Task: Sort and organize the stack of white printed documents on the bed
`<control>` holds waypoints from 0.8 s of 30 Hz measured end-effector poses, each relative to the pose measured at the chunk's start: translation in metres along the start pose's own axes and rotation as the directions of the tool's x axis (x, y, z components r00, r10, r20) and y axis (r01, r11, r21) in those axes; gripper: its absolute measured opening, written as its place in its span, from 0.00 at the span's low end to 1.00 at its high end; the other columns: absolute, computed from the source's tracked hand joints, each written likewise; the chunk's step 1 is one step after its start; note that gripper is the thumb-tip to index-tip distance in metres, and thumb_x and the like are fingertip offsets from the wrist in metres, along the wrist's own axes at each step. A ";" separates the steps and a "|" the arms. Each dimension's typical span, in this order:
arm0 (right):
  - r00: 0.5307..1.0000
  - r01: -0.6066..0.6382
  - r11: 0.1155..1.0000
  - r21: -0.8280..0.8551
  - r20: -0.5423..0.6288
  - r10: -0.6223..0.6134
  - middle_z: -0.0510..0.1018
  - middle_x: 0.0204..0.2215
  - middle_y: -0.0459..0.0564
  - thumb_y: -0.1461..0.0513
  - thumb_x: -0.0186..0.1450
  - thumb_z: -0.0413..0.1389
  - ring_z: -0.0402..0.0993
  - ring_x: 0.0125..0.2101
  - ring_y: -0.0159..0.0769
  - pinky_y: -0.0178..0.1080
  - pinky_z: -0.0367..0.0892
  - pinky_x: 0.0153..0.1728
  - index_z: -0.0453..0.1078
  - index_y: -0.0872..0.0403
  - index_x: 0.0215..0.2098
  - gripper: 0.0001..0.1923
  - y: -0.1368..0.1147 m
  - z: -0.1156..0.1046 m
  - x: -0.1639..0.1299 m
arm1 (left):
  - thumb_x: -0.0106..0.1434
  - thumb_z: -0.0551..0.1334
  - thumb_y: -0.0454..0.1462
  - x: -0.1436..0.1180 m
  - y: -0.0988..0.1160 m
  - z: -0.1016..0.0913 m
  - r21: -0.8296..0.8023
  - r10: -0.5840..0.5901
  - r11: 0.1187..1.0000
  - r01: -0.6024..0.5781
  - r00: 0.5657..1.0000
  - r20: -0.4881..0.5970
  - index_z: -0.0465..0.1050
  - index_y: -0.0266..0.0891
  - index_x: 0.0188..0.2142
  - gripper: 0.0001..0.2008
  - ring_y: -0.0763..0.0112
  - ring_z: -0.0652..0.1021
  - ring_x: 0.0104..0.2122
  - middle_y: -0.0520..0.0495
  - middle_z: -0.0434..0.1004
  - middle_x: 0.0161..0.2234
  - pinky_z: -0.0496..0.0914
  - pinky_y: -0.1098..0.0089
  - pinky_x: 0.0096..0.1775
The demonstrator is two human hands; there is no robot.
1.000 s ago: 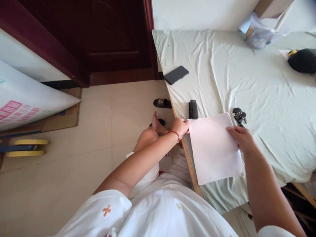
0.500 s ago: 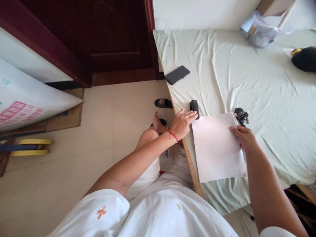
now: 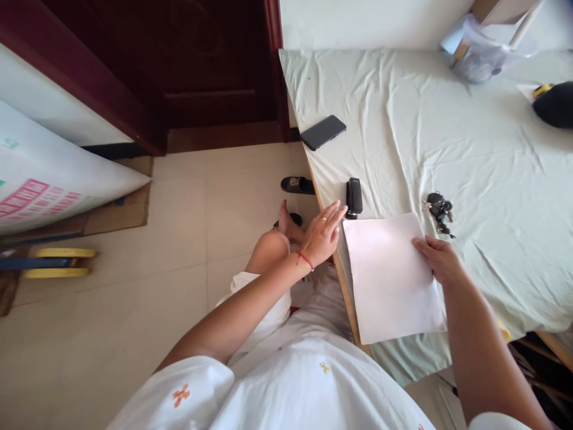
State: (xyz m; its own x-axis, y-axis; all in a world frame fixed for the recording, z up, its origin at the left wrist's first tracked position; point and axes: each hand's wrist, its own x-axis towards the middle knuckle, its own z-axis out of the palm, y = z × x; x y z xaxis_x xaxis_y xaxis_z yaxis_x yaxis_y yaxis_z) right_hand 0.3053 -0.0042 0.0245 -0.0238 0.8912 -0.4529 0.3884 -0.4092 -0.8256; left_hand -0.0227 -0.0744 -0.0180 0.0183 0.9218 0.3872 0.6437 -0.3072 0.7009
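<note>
White sheets of paper (image 3: 394, 280) lie at the near left edge of the cloth-covered table. My right hand (image 3: 441, 257) pinches their right edge, thumb on top and fingers underneath. Just beyond the top left corner of the paper stands a black stapler (image 3: 353, 197), apart from the sheets. My left hand (image 3: 321, 234) hovers by the table edge, beside the stapler and the paper corner. Its fingers are stretched out and it holds nothing.
A bunch of keys (image 3: 439, 210) lies right of the paper. Farther back, a dark phone (image 3: 323, 132) rests at the table's left edge. A plastic bag (image 3: 478, 57) and a black cap (image 3: 555, 106) sit at the far right. The table's wooden edge (image 3: 344, 292) runs beside my legs.
My left hand has come off the stapler and drawn back to the left. My right hand has moved the paper slightly toward me, leaving a gap to the stapler.
</note>
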 end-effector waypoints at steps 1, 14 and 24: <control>1.000 -0.018 1.000 -0.001 0.008 0.018 0.80 0.24 0.48 0.50 0.55 0.68 0.74 0.20 0.38 0.38 0.71 0.19 0.76 0.51 0.32 0.15 0.002 0.001 -0.003 | 0.70 0.51 0.29 -0.013 0.003 0.001 0.027 -0.001 1.000 0.003 0.998 -0.056 0.63 0.39 0.68 0.27 0.59 0.68 0.68 0.36 0.67 0.69 0.67 0.51 0.67; 0.909 0.286 0.883 -0.373 -0.187 -0.373 0.80 0.38 0.51 0.45 0.57 0.65 0.77 0.38 0.41 0.45 0.76 0.39 0.76 0.53 0.47 0.26 0.007 0.017 -0.008 | 0.75 0.55 0.40 -0.092 0.048 0.018 0.113 0.218 0.958 -0.263 0.926 0.308 0.74 0.39 0.58 0.17 0.62 0.71 0.67 0.41 0.76 0.63 0.59 0.50 0.70; 0.467 0.196 0.692 -0.695 -0.554 -0.689 0.79 0.46 0.60 0.52 0.63 0.59 0.79 0.48 0.50 0.51 0.80 0.45 0.77 0.55 0.50 0.21 0.016 -0.046 -0.083 | 0.75 0.52 0.37 -0.054 0.078 0.032 0.225 0.179 0.926 -0.304 0.876 0.448 0.72 0.35 0.58 0.18 0.56 0.69 0.68 0.39 0.73 0.65 0.58 0.47 0.71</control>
State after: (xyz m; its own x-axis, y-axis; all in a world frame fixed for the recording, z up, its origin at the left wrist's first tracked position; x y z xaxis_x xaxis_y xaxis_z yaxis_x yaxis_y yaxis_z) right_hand 0.3558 -0.0758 0.0648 0.2317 0.8067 0.5436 0.9044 0.0271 -0.4258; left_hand 0.0515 -0.1405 -0.0034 0.4743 0.8582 0.1960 0.7623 -0.5118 0.3962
